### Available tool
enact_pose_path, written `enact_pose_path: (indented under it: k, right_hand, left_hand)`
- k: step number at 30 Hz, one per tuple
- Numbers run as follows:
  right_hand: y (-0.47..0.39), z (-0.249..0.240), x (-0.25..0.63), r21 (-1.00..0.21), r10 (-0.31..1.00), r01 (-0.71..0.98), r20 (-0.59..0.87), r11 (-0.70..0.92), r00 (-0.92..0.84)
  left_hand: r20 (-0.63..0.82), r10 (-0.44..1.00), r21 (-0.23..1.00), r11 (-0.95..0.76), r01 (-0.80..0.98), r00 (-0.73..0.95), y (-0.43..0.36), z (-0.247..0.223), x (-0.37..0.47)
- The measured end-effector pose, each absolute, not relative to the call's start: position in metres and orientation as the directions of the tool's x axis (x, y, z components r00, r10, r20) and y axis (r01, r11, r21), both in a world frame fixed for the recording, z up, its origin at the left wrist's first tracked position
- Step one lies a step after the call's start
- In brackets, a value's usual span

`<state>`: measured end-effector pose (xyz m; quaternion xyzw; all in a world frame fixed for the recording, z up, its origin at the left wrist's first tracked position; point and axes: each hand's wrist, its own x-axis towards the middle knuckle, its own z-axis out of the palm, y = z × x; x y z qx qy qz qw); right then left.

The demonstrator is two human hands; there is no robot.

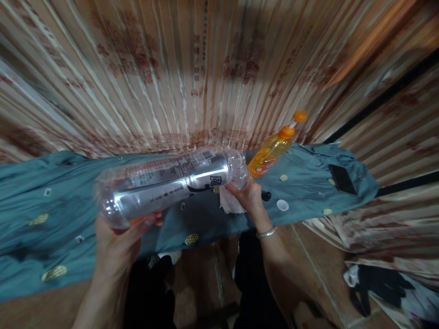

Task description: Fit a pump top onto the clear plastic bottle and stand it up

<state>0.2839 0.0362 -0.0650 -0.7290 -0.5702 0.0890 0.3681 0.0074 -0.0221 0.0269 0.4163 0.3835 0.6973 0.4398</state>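
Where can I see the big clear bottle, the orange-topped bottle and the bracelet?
Big clear bottle point(168, 186): head view, on its silvery label.
Orange-topped bottle point(268, 154): head view, middle of its body.
Bracelet point(267, 233): head view, front of the band.

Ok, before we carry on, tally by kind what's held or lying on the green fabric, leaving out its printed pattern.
Bottles: 2 (held clear bottle, orange-topped bottle)
Phone-like black slab: 1
White disc: 1
White cloth or tissue: 1
Small black object: 1
Total: 6
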Motion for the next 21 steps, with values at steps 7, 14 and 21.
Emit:
enact_pose_path:
  k: [7,14,21]
  right_hand:
    - [0.0369,-0.0660,0.2841,-0.629,0.893,0.774,0.305,-0.073,0.332]
    - [0.0364,-0.0651,0.2840,-0.628,0.894,0.775,0.305,-0.070,0.327]
    - [0.0367,-0.0647,0.2840,-0.630,0.896,0.773,0.299,-0.074,0.329]
  left_hand:
    - [0.241,0.934,0.899,-0.317,-0.302,-0.265,-0.0211,0.0237,0.0056]
    - [0.231,0.932,0.895,-0.316,-0.315,-0.279,-0.0213,0.0250,0.0059]
    - [0.264,0.931,0.900,-0.331,-0.282,-0.250,-0.0226,0.0238,0.0061]
